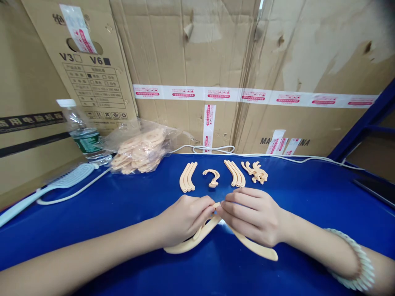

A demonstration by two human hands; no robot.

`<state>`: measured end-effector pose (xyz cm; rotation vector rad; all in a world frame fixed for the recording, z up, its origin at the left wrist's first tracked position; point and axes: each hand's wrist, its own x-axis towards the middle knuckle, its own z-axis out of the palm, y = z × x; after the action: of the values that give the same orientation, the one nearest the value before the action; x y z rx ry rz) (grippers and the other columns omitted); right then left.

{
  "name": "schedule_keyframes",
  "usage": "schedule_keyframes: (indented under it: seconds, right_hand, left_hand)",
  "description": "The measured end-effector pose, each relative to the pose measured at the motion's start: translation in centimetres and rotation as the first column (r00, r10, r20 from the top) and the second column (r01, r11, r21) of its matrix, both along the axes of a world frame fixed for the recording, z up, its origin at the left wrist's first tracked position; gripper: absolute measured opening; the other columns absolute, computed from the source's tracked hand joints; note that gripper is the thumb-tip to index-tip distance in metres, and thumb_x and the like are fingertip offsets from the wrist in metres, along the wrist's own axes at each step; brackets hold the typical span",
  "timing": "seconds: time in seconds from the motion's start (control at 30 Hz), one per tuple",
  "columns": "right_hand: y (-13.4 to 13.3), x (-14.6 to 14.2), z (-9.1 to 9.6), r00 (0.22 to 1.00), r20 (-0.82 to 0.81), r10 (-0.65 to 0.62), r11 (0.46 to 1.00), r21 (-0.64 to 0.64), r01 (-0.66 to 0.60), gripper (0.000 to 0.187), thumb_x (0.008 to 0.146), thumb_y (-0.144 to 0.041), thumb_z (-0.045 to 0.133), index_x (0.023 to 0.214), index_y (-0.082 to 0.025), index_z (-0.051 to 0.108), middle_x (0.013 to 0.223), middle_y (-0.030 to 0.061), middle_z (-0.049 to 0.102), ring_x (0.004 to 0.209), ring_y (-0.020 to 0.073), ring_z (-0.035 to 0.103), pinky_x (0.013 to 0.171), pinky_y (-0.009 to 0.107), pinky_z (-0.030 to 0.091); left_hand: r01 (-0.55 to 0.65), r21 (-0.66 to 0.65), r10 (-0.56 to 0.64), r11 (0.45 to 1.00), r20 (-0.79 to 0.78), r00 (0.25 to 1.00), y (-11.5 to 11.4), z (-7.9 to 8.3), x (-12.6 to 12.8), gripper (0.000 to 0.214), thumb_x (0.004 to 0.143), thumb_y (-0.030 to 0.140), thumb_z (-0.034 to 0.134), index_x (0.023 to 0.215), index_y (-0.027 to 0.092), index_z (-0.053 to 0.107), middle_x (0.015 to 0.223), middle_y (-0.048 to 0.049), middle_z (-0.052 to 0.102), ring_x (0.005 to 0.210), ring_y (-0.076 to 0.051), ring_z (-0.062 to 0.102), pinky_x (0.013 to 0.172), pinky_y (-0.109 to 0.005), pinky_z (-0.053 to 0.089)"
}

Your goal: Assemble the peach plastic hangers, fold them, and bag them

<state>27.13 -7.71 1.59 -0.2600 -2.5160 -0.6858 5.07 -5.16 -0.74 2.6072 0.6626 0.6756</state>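
Observation:
My left hand (185,218) and my right hand (249,216) meet at the middle of the blue table (308,197), fingers pinched together on a beige plastic hanger-shaped piece (191,242). Its two curved arms spread out below my hands, the left arm toward the lower left and the right arm (259,250) toward the lower right. Just beyond my hands lie sorted beige parts: a stack of curved strips (187,176), a single hook (212,177), a second stack of curved strips (235,173) and a small pile of hooks (256,172).
A clear plastic bag of beige parts (142,149) lies at the back left, beside a water bottle (83,133). A pale blue comb-like tool (58,183) and a white cable (216,149) lie on the table. Cardboard boxes (197,61) wall the back.

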Motion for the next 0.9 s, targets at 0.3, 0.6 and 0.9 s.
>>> schedule_keyframes:
  seconds: [0.3,0.6,0.9]
  right_hand:
    - [-0.4,0.4,-1.2,0.993,-0.112,0.034,0.997,-0.068,-0.042,0.024,0.089,-0.006,0.053,0.089,-0.025,0.068,0.078,0.0032,0.072,0.079,0.0209,0.069,0.067,0.035,0.056]
    - [-1.0,0.5,1.2,0.932,-0.346,-0.104,0.983,-0.180,0.042,0.030,0.095,-0.011,0.043,0.110,-0.023,0.067,0.088,0.0065,0.072,0.082,0.0193,0.067,0.069,0.032,0.057]
    - [5.4,8.7,3.7,0.653,-0.028,-0.757,0.270,-0.923,0.274,0.026,0.079,-0.029,0.063,0.102,-0.017,0.067,0.064,0.0022,0.067,0.058,0.0201,0.064,0.056,0.032,0.051]
  left_hand:
    - [0.036,0.096,-0.036,0.995,-0.004,0.999,-0.2,0.2,0.0,0.030,0.101,0.022,0.032,0.079,0.019,0.053,0.064,0.0000,0.053,0.053,-0.013,0.046,0.053,-0.024,0.034]
    - [0.070,-0.596,0.109,0.800,0.259,0.960,0.4,-0.3,0.7,0.035,0.097,0.046,0.038,0.084,0.019,0.056,0.063,0.0005,0.058,0.049,-0.013,0.053,0.050,-0.023,0.039]
    - [0.338,-0.871,0.369,0.357,0.464,0.805,1.8,-0.3,0.9,0.029,0.079,0.036,0.072,0.095,0.015,0.059,0.087,-0.0114,0.076,0.071,-0.017,0.068,0.069,-0.026,0.049]
